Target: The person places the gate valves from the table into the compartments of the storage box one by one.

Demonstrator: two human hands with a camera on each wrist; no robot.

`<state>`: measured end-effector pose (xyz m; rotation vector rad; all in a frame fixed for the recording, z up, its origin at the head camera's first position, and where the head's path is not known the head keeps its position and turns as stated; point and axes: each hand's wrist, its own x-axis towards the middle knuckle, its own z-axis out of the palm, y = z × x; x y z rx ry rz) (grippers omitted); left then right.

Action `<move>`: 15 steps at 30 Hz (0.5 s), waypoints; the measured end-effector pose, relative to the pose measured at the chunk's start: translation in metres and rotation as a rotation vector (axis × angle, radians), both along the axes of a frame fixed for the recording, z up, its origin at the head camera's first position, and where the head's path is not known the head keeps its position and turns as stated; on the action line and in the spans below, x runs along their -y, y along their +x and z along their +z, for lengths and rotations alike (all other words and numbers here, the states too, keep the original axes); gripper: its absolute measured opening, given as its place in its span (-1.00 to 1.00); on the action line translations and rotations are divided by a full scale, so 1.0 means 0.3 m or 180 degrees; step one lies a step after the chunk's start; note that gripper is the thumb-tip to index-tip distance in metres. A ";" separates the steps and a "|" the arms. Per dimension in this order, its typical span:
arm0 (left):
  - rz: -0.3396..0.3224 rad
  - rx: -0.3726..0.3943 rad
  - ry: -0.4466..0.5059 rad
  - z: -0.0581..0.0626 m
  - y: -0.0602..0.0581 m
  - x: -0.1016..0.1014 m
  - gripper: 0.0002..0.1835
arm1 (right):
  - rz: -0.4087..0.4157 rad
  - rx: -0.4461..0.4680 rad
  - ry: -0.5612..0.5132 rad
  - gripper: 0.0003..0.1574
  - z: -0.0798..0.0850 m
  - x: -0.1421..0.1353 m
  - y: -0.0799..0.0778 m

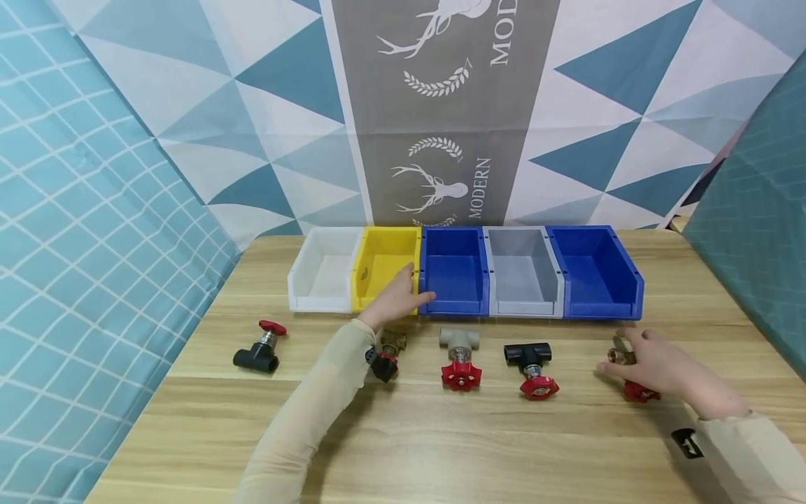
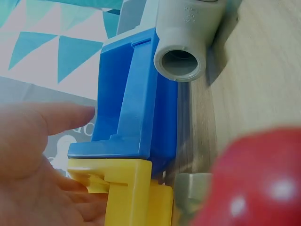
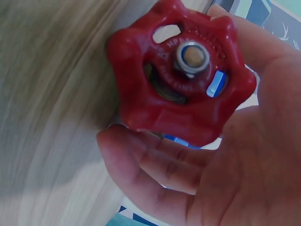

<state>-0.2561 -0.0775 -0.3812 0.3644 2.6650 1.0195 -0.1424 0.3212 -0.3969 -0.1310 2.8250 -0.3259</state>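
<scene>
My left hand (image 1: 395,299) reaches over the front of the yellow bin (image 1: 385,234), thumb extended toward the neighbouring blue bin (image 1: 453,308); it holds nothing. Beneath that wrist is a brass valve with a red handwheel (image 1: 388,365), partly hidden by the sleeve and wrist camera. At far right, my right hand (image 1: 658,360) is spread around another brass valve (image 1: 620,357), thumb and fingers on either side of its body. Its red handwheel (image 3: 181,75) fills much of the right wrist view, in front of the palm, and hides part of the fingers.
A grey valve (image 1: 460,339) and a black valve (image 1: 527,352) with red handwheels lie between the hands. Another black valve (image 1: 257,357) lies at left. White (image 1: 320,304), grey (image 1: 525,308) and second blue (image 1: 601,310) bins complete the row along the back.
</scene>
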 end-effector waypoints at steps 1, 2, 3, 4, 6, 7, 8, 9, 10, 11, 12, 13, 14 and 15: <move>0.0011 0.0009 -0.0016 0.000 0.000 -0.003 -0.09 | 0.0009 -0.0011 -0.0024 0.21 -0.001 0.001 0.001; 0.0011 0.0016 -0.0017 -0.002 -0.001 -0.005 -0.08 | 0.0007 -0.0020 -0.0047 0.20 -0.002 0.002 0.002; 0.0013 0.0021 -0.0021 -0.003 -0.002 -0.006 -0.08 | 0.0018 -0.0039 -0.0073 0.18 -0.002 0.003 0.004; 0.0012 0.0024 -0.0028 -0.005 -0.002 -0.008 -0.08 | 0.0028 -0.0067 -0.0092 0.17 -0.004 0.004 0.006; -0.0001 0.0005 -0.0057 -0.012 -0.004 -0.009 -0.09 | 0.0042 -0.0082 -0.0104 0.15 -0.005 0.006 0.009; -0.0011 -0.0012 -0.0073 -0.016 -0.005 -0.010 -0.09 | 0.0044 -0.0070 -0.0105 0.15 -0.005 0.007 0.010; -0.0024 -0.0029 -0.0084 -0.019 -0.006 -0.010 -0.10 | 0.0035 -0.0061 -0.0093 0.15 -0.005 0.009 0.012; -0.0039 -0.0045 -0.0081 -0.022 -0.006 -0.011 -0.11 | 0.0032 -0.0048 -0.0080 0.16 -0.004 0.009 0.013; -0.0056 -0.0059 -0.0077 -0.024 -0.006 -0.012 -0.12 | 0.0024 -0.0031 -0.0066 0.16 -0.004 0.010 0.013; -0.0065 -0.0059 -0.0077 -0.024 -0.005 -0.013 -0.13 | 0.0007 0.0005 -0.0056 0.16 -0.002 0.011 0.014; -0.0077 -0.0060 -0.0079 -0.025 -0.003 -0.014 -0.14 | -0.0004 0.0026 -0.0055 0.16 -0.001 0.011 0.014; -0.0089 -0.0057 -0.0079 -0.025 -0.002 -0.016 -0.15 | -0.0013 0.0042 -0.0061 0.16 0.000 0.012 0.015; -0.0096 -0.0049 -0.0074 -0.026 -0.001 -0.017 -0.15 | -0.0012 0.0052 -0.0071 0.16 0.000 0.012 0.016; -0.0101 -0.0046 -0.0075 -0.026 0.001 -0.018 -0.16 | -0.0011 0.0065 -0.0081 0.16 0.000 0.012 0.018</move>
